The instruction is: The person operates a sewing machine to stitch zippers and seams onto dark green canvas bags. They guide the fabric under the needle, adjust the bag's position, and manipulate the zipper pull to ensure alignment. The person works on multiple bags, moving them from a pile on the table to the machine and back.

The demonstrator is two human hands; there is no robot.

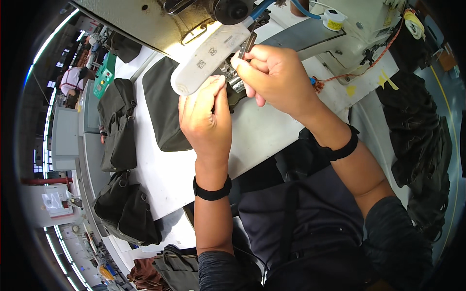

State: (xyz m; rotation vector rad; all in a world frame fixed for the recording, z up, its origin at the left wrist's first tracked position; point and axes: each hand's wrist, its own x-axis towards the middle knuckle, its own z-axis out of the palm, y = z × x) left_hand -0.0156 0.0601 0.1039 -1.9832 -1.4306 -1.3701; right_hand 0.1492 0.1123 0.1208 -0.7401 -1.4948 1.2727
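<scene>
Left hand: the left hand (206, 116) is resting at the needle area of the sewing machine (310, 34), its fingers pressed together with the tips meeting the thumb just below the white lamp (208, 56); whether they are pinching a thread is too small to tell.
Right hand: the right hand (272, 75) is curling its fingers around the small metal part (236, 80) under the machine head, thumb and forefinger pinching close by the presser bar.
Work piece: a dark fabric piece (162, 104) is lying flat on the white surface (165, 179), its edge running toward the metal part between the two hands.
Step in hand: the person appears to be adjusting or threading at the needle, judging by both hands meeting there.
Doing it well: it is probably calling for steady, small finger moves, with the left hand bracing on the surface and the feet staying off the pedal.
Risk: fingertips are sitting very near the needle, so a sudden start could be hurting them.
Nearby: finished dark bags (116, 123) are piling at the left side of the surface, and an orange cord (369, 60) is trailing across the machine bed.
</scene>
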